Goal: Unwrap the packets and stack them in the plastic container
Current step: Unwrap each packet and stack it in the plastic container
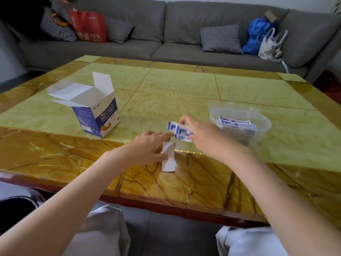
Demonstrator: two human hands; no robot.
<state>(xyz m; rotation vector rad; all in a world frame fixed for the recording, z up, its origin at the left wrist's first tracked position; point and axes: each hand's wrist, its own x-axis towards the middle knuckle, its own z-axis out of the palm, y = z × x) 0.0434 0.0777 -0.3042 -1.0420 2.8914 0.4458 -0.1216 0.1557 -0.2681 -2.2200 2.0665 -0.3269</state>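
Packets (180,131) in blue and white sit bunched in our right hand (204,137), fingers curled round them above the table (184,85), between the opened box (96,115) and the plastic container (239,122), which already holds a stack. Our left hand (147,146) lies relaxed, fingers on a white wrapper strip (168,159). We judge the bundle freed; next comes carrying it rightward over the rim and laying it flat.

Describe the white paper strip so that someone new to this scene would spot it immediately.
Start at the table's near amber edge, between the two hands. The white paper strip lies flat there, partly under the left hand. Unlike the blue-printed packets nearby, it is plain white.
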